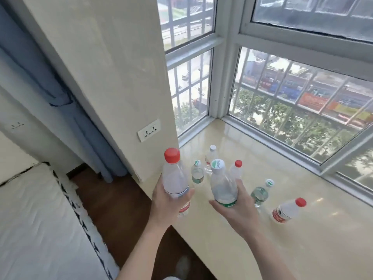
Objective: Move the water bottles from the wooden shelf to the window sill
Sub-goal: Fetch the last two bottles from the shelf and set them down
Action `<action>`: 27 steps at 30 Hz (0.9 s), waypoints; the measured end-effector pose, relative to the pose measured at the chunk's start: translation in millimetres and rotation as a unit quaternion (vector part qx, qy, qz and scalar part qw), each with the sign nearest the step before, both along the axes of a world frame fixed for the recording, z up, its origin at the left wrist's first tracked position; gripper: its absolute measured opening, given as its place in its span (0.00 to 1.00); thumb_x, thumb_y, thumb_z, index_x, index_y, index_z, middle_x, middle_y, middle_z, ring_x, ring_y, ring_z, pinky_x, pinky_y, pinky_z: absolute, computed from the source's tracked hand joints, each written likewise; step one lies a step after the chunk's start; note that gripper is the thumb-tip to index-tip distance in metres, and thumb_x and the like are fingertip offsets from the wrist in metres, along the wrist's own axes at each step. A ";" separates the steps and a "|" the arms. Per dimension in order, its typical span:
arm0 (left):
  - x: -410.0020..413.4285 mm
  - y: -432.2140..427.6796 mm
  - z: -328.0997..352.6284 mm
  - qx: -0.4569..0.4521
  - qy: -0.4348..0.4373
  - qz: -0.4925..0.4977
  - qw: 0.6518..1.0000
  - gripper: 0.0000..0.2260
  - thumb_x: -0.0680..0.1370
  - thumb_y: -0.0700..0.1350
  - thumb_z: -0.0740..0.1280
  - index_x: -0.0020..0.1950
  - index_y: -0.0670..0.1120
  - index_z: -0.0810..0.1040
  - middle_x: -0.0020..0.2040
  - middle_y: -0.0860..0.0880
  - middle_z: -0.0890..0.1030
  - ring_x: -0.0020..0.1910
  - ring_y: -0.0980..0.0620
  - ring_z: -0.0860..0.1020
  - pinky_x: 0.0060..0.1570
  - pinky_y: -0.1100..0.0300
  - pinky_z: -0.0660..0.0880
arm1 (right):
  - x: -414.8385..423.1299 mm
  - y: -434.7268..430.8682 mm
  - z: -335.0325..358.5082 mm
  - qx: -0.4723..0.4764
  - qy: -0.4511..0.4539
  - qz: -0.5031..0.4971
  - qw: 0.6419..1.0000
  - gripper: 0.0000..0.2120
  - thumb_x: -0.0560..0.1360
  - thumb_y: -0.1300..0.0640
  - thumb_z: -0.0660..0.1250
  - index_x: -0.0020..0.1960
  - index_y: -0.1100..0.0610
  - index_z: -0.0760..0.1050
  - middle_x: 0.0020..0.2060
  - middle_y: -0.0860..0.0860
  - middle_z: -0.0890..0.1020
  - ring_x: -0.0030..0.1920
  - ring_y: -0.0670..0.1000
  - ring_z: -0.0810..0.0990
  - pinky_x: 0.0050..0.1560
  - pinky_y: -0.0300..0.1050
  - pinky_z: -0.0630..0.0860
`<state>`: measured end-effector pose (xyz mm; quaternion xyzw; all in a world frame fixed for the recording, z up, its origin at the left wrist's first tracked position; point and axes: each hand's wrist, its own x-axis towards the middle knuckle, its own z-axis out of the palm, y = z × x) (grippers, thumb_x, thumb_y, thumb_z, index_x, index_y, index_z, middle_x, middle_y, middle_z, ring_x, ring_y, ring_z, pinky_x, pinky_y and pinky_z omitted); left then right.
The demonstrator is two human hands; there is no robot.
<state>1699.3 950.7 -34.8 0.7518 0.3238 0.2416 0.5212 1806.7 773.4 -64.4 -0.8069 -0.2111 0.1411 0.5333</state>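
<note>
My left hand [167, 205] grips a clear red-capped water bottle [174, 178] upright, above the near left edge of the cream window sill [252, 249]. My right hand [238, 209] holds a clear bottle with a white-and-green cap [222, 184] over the sill. Several bottles stand on the sill beyond my hands: a small green-labelled one [197, 174], a white-capped one [211, 158], a red-capped one [236, 168], a green-tinted one [261, 193] and a red-labelled one [286, 211]. The wooden shelf is out of view.
Barred windows [292, 118] close the sill at the back and left. A cream wall with a power socket [149, 130] stands on the left, with a blue curtain [80, 128] beside it. A white mattress [40, 229] and dark wooden floor [113, 203] lie below.
</note>
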 end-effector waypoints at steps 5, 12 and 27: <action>64.6 3.3 -7.9 -0.036 0.020 -0.128 0.991 0.22 0.65 0.44 0.81 0.55 0.49 0.78 0.45 0.57 0.83 0.47 0.58 0.81 0.42 0.74 0.73 | 13.6 -23.4 -1.4 -0.023 0.003 -0.129 0.991 0.27 0.63 0.54 0.82 0.53 0.41 0.71 0.42 0.40 0.81 0.47 0.40 0.79 0.40 0.31 0.72; 118.9 -19.1 -14.0 -0.116 0.021 -0.285 0.951 0.22 0.66 0.38 0.80 0.56 0.47 0.78 0.44 0.60 0.84 0.45 0.62 0.82 0.43 0.70 0.76 | 4.2 -60.5 0.3 -0.015 0.015 -0.322 0.946 0.29 0.58 0.41 0.79 0.54 0.44 0.72 0.44 0.41 0.80 0.47 0.41 0.79 0.41 0.30 0.71; 131.6 -81.5 -66.0 -0.152 0.100 -0.400 0.898 0.20 0.65 0.36 0.80 0.53 0.39 0.77 0.40 0.46 0.81 0.34 0.63 0.79 0.34 0.71 0.75 | -35.4 -111.6 -63.6 0.022 0.080 -0.475 0.876 0.29 0.58 0.47 0.84 0.54 0.45 0.73 0.45 0.43 0.81 0.48 0.48 0.80 0.47 0.50 0.79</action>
